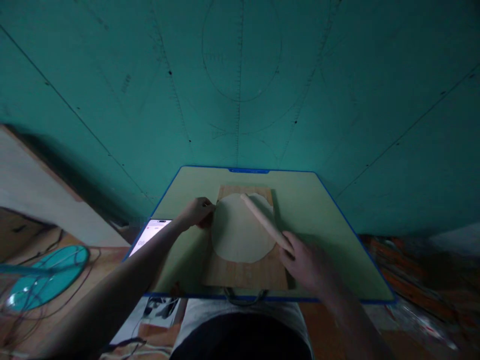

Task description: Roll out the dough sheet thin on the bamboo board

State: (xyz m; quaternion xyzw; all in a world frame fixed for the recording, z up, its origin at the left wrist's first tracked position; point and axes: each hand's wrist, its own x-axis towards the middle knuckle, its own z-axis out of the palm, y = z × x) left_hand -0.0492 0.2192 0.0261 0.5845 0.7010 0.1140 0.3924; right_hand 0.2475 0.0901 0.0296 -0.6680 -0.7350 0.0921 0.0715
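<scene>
A thin, pale, roughly round sheet of dough lies spread on a wooden board. My right hand is closed around the near end of a wooden rolling pin, which slants across the right part of the dough with its far end near the top edge. At the upper left rim of the dough is my left hand, its fingers pinched together on the edge there. The exact contact of those fingertips is small and dim.
The board rests on a pale green folding table with blue edging. A lit phone lies at its left edge, partly behind my left forearm. Beyond stands a green wall with drawn lines. Cables and a round turquoise base are on the floor left.
</scene>
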